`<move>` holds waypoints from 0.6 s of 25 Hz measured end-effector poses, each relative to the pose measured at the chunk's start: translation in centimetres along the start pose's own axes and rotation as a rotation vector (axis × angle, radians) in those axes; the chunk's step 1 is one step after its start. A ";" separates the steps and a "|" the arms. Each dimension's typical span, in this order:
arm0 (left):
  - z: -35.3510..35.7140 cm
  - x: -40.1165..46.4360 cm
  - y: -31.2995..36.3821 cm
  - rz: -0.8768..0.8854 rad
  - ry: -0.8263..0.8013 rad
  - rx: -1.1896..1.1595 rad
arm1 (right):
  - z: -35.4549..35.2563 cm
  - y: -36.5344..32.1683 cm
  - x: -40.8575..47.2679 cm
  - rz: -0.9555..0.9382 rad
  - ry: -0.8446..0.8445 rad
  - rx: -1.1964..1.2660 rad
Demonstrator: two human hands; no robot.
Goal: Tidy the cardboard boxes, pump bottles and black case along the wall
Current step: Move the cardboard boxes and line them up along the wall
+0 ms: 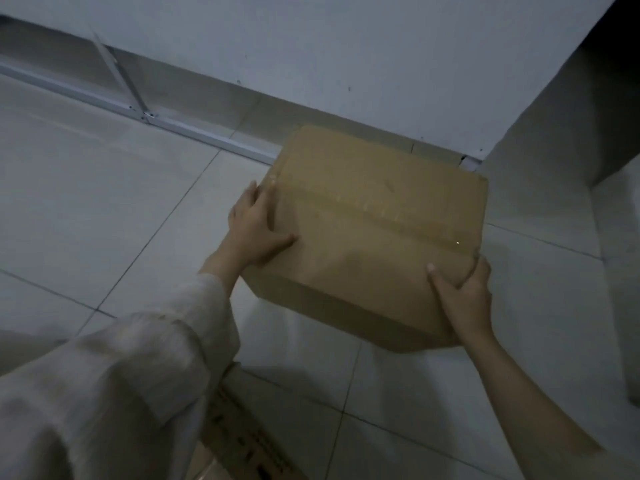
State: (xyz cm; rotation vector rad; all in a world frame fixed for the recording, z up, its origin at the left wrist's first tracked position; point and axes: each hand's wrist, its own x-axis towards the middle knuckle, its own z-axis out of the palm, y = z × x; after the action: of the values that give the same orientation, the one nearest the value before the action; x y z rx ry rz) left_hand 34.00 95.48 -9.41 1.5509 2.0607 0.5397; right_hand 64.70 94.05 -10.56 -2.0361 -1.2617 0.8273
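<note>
A closed brown cardboard box (374, 220), taped along its top seam, is in the middle of the view close to the white wall. My left hand (254, 230) grips its left side, thumb on the top. My right hand (464, 299) grips its near right corner, thumb on the top face. Whether the box rests on the tiled floor or is held just above it, I cannot tell. No pump bottles or black case are in view.
A white wall (346, 64) runs behind the box, and a white pillar (554, 133) juts out at right. A white metal rail (104, 95) lies along the wall base at left. Another printed cardboard piece (242, 441) lies on the floor tiles (104, 202) by my sleeve.
</note>
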 end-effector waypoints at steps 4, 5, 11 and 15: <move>-0.8 -5.1 1.4 -0.066 0.116 -0.028 | 2.2 -4.4 -3.7 -0.287 0.083 -0.291; -1.4 -7.6 0.7 -0.094 0.134 -0.029 | 3.0 -5.4 -5.9 -0.370 0.030 -0.289; -9.8 -25.0 -7.2 -0.485 0.208 0.034 | 5.5 -9.1 -21.5 -0.436 -0.618 -0.306; -13.9 -34.4 -12.0 -0.761 0.260 0.045 | 5.6 -9.2 -29.2 -0.418 -0.739 -0.352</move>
State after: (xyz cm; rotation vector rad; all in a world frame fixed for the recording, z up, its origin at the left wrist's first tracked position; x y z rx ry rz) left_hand 24.20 58.91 -0.07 0.6282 2.6438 0.4066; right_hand 45.05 71.62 -1.47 -1.6365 -2.2797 1.2675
